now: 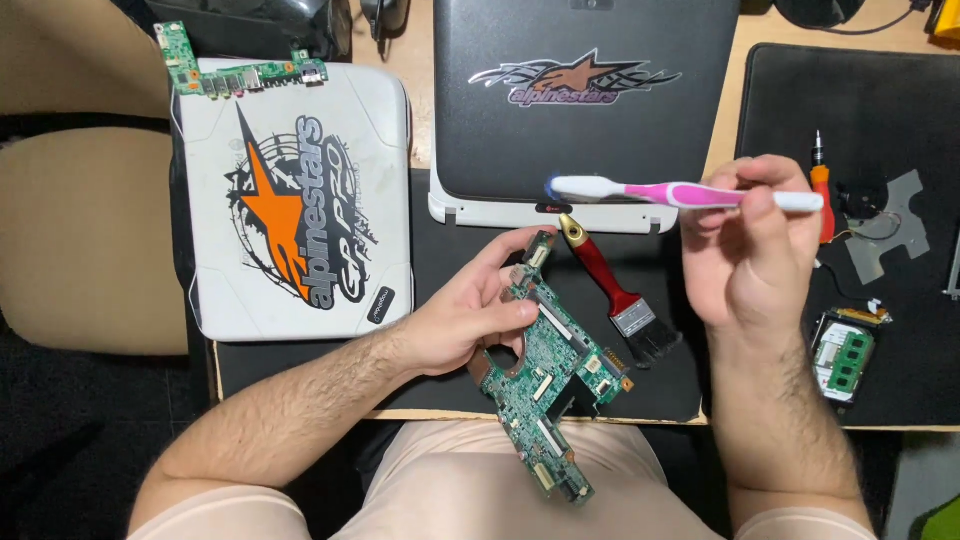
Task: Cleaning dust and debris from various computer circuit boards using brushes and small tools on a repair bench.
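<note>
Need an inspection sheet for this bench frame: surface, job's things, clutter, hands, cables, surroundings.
Surface: wooden desk covered by black mats.
Job's things: green circuit board over the lap; pink-and-white toothbrush raised above it.
Clutter: red-handled paintbrush, white laptop lid, dark laptop lid, narrow green board, orange screwdriver, memory module.
Hands: left hand grips the circuit board's edge; right hand holds the toothbrush.
Cables: thin wires on the right mat.
Surroundings: beige chair at left.
</note>
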